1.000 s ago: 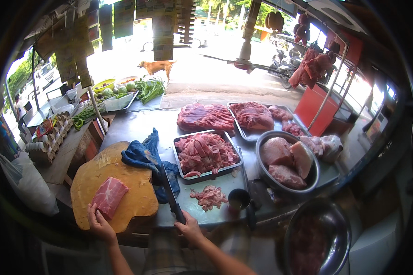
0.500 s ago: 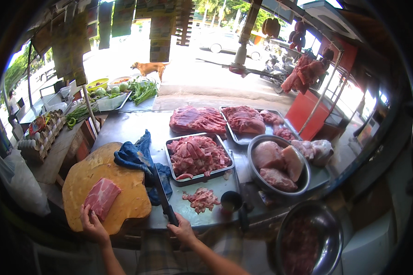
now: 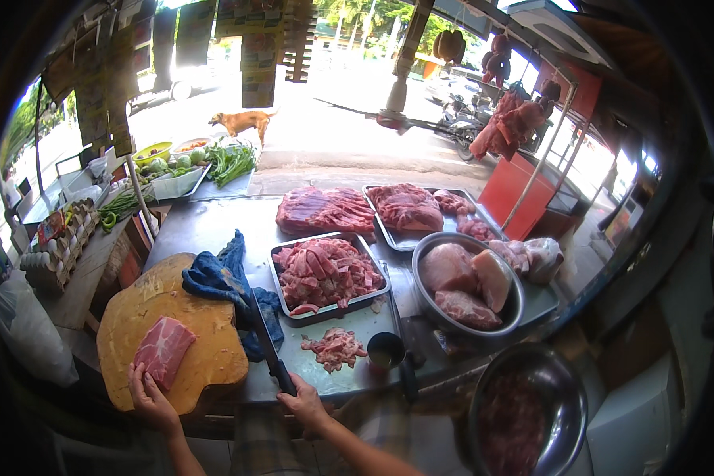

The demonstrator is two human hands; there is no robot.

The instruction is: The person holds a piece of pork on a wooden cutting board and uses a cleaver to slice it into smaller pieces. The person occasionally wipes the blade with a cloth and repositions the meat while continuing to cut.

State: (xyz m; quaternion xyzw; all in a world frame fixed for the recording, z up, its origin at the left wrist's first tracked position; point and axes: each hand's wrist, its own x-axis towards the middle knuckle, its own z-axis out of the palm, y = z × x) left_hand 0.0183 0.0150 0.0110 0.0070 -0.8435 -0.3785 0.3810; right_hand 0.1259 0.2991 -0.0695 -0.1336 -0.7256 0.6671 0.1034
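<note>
**Pink meat on the wooden board, knife in the right hand**

Pink and marbled, a flat slab of raw meat (image 3: pixel 163 350) lay on the round, yellowish wooden chopping board (image 3: pixel 206 321) at the left end of the grey metal counter (image 3: pixel 206 226). The left hand (image 3: pixel 151 399) rested at the near edge of the board, and its fingers (image 3: pixel 137 373) were together and touched the lower end of the slab. The right hand (image 3: pixel 304 404) was closed around the black handle of a long dark knife (image 3: pixel 266 343). The blade pointed away from the person and lay along the right edge of the board, beside a crumpled blue cloth (image 3: pixel 222 282).

Just to the right of the knife, a small heap of cut meat pieces (image 3: pixel 335 347) lay directly on the counter, near a small dark metal cup (image 3: pixel 386 350). Behind the heap stood a rectangular metal tray full of chopped red meat (image 3: pixel 325 274). A round steel bowl with large pale pieces of meat (image 3: pixel 466 282) stood to the right of the tray. Farther back, a big slab of ribs (image 3: pixel 325 210) and a second tray with red cuts (image 3: pixel 411 208) lay on the counter. At the far left were green vegetables (image 3: pixel 230 163). A brown dog (image 3: pixel 242 121) stood on the road behind.
</note>
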